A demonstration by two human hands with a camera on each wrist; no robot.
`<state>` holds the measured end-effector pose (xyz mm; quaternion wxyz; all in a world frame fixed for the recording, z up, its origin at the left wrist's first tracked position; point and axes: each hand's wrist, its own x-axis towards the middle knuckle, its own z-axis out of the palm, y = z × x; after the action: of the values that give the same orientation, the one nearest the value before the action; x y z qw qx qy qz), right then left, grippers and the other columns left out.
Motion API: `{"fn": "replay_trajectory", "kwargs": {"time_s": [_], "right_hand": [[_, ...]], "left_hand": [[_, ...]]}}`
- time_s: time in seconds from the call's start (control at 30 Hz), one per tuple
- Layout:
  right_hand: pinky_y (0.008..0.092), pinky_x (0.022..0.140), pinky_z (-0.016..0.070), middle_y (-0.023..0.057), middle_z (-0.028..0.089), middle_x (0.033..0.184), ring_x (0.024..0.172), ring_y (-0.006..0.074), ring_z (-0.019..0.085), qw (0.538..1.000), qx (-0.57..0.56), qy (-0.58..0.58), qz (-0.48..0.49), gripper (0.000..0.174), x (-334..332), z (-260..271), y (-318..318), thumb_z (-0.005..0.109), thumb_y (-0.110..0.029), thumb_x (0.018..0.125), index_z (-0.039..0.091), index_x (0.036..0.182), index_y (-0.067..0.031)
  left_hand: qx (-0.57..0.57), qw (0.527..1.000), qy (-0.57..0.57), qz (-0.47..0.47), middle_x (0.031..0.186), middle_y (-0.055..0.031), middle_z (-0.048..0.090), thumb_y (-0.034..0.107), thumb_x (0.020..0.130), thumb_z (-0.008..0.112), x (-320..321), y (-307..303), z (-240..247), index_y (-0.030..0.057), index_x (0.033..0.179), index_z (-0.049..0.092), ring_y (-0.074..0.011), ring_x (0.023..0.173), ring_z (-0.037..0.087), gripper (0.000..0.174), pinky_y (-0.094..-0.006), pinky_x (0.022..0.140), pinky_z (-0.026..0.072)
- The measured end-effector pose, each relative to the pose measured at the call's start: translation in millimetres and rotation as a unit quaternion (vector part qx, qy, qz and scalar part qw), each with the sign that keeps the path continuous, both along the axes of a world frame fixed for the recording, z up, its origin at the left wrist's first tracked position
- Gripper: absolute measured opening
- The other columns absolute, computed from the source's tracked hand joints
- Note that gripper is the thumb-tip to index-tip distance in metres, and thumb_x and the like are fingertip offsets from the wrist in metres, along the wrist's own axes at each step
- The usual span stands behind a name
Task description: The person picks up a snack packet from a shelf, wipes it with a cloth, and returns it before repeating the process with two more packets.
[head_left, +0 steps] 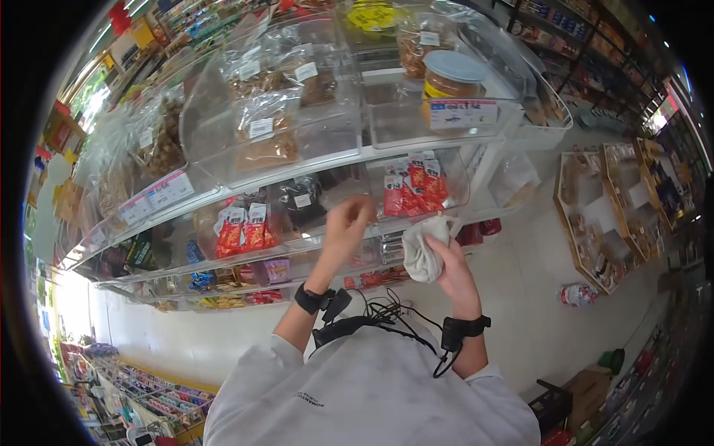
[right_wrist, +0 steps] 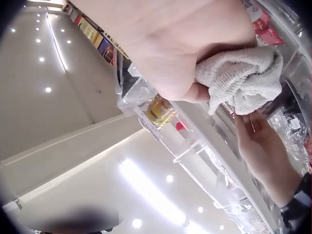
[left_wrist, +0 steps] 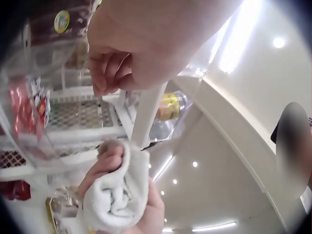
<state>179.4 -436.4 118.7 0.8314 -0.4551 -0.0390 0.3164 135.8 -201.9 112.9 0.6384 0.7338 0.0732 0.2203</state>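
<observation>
A bunched white cloth (head_left: 422, 253) is gripped in the right hand (head_left: 454, 275), before the lower shelf; the right wrist view shows the folded cloth (right_wrist: 243, 80) against the palm of the right hand (right_wrist: 185, 44). To its left in the head view, the left hand (head_left: 348, 223) hovers with bent wrist and loosely bent fingers, holding nothing visible. The left wrist view has the left hand (left_wrist: 141, 44) above the cloth (left_wrist: 117, 195), apart from it. Red packets (head_left: 416, 186) lie in a clear bin just beyond the hands, and more red packets (head_left: 244, 229) are farther left.
Clear bins above hold bagged goods (head_left: 268, 130) and a blue-lidded jar (head_left: 454, 74). A white shelf edge (head_left: 297, 167) runs across in front. Wooden display trays (head_left: 587, 215) and a wrapped bottle pack (head_left: 577, 295) stand on the right. Black cables (head_left: 390, 308) hang at the waist.
</observation>
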Motion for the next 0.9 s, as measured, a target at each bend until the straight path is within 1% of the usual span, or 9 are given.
{"fn": "replay_trajectory", "kwargs": {"time_s": [0.13, 0.2, 0.3, 0.4, 0.53, 0.57, 0.67, 0.8, 0.9], "right_hand": [[0.0331, 0.09, 0.0537, 0.0103, 0.064, 0.119, 0.107, 0.0194, 0.065, 0.998, 0.029, -0.006, -0.061, 0.035, 9.6, 5.5, -36.9, 0.057, -0.014, 0.1, 0.053, 0.13, 0.0025], [0.0333, 0.089, 0.0541, 0.0103, 0.065, 0.118, 0.106, 0.0191, 0.066, 0.996, 0.032, 0.001, -0.087, 0.034, 11.0, 2.4, -55.5, 0.057, -0.014, 0.099, 0.053, 0.129, 0.0024], [0.0309, 0.09, 0.0525, 0.0079, 0.065, 0.117, 0.106, 0.0156, 0.065, 0.994, 0.022, 0.011, -0.107, 0.034, 17.9, -3.6, -83.8, 0.061, -0.014, 0.098, 0.055, 0.127, 0.0015], [0.0305, 0.09, 0.0525, 0.0077, 0.065, 0.118, 0.107, 0.0153, 0.065, 0.99, 0.019, 0.018, -0.135, 0.033, 19.7, -3.7, -106.7, 0.061, -0.014, 0.098, 0.056, 0.127, 0.0007], [0.03, 0.091, 0.0521, 0.0069, 0.065, 0.118, 0.107, 0.0152, 0.065, 0.986, 0.022, 0.032, -0.162, 0.033, 24.1, -10.1, -128.3, 0.062, -0.014, 0.098, 0.056, 0.128, -0.0003], [0.0299, 0.091, 0.0519, 0.0067, 0.065, 0.117, 0.107, 0.0151, 0.065, 0.985, 0.019, 0.033, -0.166, 0.033, 25.1, -10.3, -131.2, 0.062, -0.014, 0.098, 0.056, 0.128, -0.0006], [0.0343, 0.089, 0.0541, 0.0083, 0.065, 0.118, 0.105, 0.0186, 0.066, 0.984, 0.015, 0.037, -0.175, 0.033, 26.6, -12.1, -133.4, 0.059, -0.015, 0.099, 0.055, 0.128, 0.0009], [0.0343, 0.103, 0.0447, 0.0076, 0.06, 0.13, 0.121, 0.0178, 0.057, 0.984, 0.023, 0.009, -0.174, 0.042, 34.8, -10.3, -127.7, 0.056, -0.026, 0.103, 0.05, 0.135, 0.0005], [0.035, 0.111, 0.0373, 0.0077, 0.053, 0.14, 0.13, 0.0176, 0.049, 0.982, 0.017, -0.024, -0.186, 0.05, 41.1, -26.1, -120.3, 0.053, -0.032, 0.105, 0.043, 0.143, -0.0005]], "left_hand": [[-0.032, 0.999, 0.015, -0.012, 0.085, -0.0114, 0.072, 0.009, 0.095, 0.063, 98.8, -57.8, -26.7, -0.0046, 0.105, 0.069, -0.0126, 0.079, 0.068, 0.018, -0.0278, 0.069, 0.0527], [0.086, 0.994, -0.008, 0.06, 0.087, -0.018, 0.073, 0.013, 0.09, 0.068, 146.1, -60.7, -56.6, -0.0045, 0.101, 0.07, -0.0221, 0.08, 0.071, 0.021, -0.0327, 0.071, 0.0548], [0.193, 0.971, 0.065, 0.128, 0.089, -0.0246, 0.071, 0.024, 0.081, 0.075, 205.0, -52.2, -105.5, -0.0043, 0.098, 0.071, -0.036, 0.085, 0.071, 0.033, -0.0424, 0.076, 0.0554], [0.229, 0.948, 0.22, 0.037, 0.092, -0.0278, 0.071, 0.033, 0.074, 0.079, 231.9, -38.6, -129.6, -0.0054, 0.097, 0.07, -0.0444, 0.091, 0.069, 0.046, -0.0497, 0.082, 0.0536], [0.247, 0.933, 0.243, 0.099, 0.089, -0.0294, 0.07, 0.03, 0.069, 0.08, 245.8, -27.9, -159.1, -0.0081, 0.088, 0.068, -0.0437, 0.092, 0.069, 0.044, -0.0482, 0.079, 0.0552], [0.277, 0.931, 0.187, 0.146, 0.072, -0.0236, 0.07, 0.027, 0.067, 0.081, 247.5, -25.3, -174.6, -0.009, 0.075, 0.071, -0.0329, 0.068, 0.072, 0.038, -0.0421, 0.063, 0.0547], [0.265, 0.935, 0.19, 0.14, 0.071, -0.0225, 0.07, 0.026, 0.066, 0.082, 248.8, -15.3, -182.4, -0.0082, 0.075, 0.071, -0.0313, 0.065, 0.071, 0.037, -0.0408, 0.061, 0.0541], [0.244, 0.953, 0.087, 0.157, 0.073, -0.019, 0.071, 0.018, 0.074, 0.082, 212.4, -33.9, -123.4, -0.0062, 0.08, 0.07, -0.0243, 0.066, 0.07, 0.028, -0.0361, 0.06, 0.0537], [0.179, 0.976, 0.078, 0.099, 0.076, -0.0133, 0.071, 0.008, 0.082, 0.077, 184.9, -31.1, -93.4, -0.0052, 0.087, 0.068, -0.0173, 0.068, 0.069, 0.017, -0.0306, 0.063, 0.0534]]}}
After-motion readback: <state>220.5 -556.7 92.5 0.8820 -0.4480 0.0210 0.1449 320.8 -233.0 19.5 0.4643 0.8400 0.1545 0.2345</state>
